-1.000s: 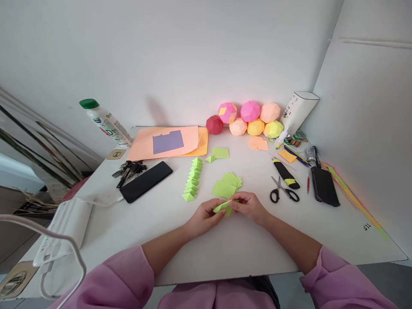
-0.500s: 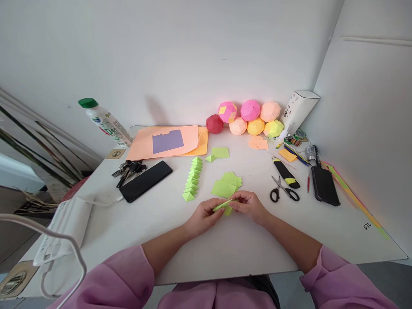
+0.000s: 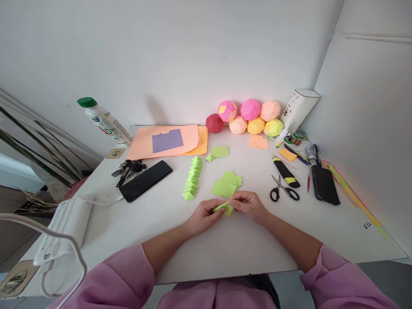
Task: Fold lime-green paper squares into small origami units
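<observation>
Between my hands is a small folded piece of light green paper (image 3: 221, 207). My left hand (image 3: 207, 214) is closed on its left side, thumb below and fingers behind. The fingertips of my right hand (image 3: 247, 204) pinch its right end. Just beyond the hands lies a loose pile of green paper pieces (image 3: 224, 188), partly hidden by my fingers. Left of them runs a row of folded green paper pyramids (image 3: 192, 178). Farther back, one more small green pyramid (image 3: 210, 158) touches a flat green sheet (image 3: 220, 152).
Scissors (image 3: 280, 189) and a cutter (image 3: 286, 172) lie right of my hands, beside a black phone (image 3: 325, 184). Another phone (image 3: 146, 181) and keys (image 3: 128, 168) are at left. Several paper balls (image 3: 250, 110) stand against the wall, near peach sheets (image 3: 141, 141) and a leaning bottle (image 3: 107, 124).
My right fingers have shifted slightly at the right end of the green paper, which now looks narrower. The other things stay where they were.
</observation>
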Demonstrator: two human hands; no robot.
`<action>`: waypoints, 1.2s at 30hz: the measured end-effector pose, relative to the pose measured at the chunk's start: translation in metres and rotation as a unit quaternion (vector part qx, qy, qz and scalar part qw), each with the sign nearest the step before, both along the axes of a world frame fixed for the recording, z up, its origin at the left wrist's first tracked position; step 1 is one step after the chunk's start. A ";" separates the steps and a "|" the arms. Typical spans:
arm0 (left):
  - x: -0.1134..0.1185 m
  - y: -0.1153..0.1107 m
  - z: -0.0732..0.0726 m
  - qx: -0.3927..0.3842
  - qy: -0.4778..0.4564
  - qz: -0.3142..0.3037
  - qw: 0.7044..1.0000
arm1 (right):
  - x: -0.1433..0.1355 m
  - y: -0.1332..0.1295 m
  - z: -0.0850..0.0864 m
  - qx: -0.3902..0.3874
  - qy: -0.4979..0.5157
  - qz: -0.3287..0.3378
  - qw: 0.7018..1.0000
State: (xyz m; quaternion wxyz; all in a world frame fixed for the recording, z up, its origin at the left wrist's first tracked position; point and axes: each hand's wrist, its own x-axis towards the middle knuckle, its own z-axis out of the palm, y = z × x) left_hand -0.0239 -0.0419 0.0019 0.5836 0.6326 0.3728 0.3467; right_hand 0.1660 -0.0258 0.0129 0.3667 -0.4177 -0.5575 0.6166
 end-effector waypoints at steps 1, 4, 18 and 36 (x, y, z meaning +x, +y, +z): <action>0.000 0.000 0.000 -0.017 -0.001 0.001 1.000 | 0.000 -0.001 0.001 0.005 -0.007 0.001 1.000; -0.001 0.000 0.000 -0.073 0.003 0.001 0.997 | 0.000 -0.002 0.003 0.025 -0.033 -0.008 0.999; 0.002 0.004 -0.006 -0.122 -0.074 0.040 0.989 | -0.003 -0.005 -0.001 0.107 -0.100 -0.008 0.989; 0.003 0.006 -0.011 -0.140 -0.082 0.076 0.984 | -0.001 -0.003 -0.006 0.036 -0.068 0.014 0.997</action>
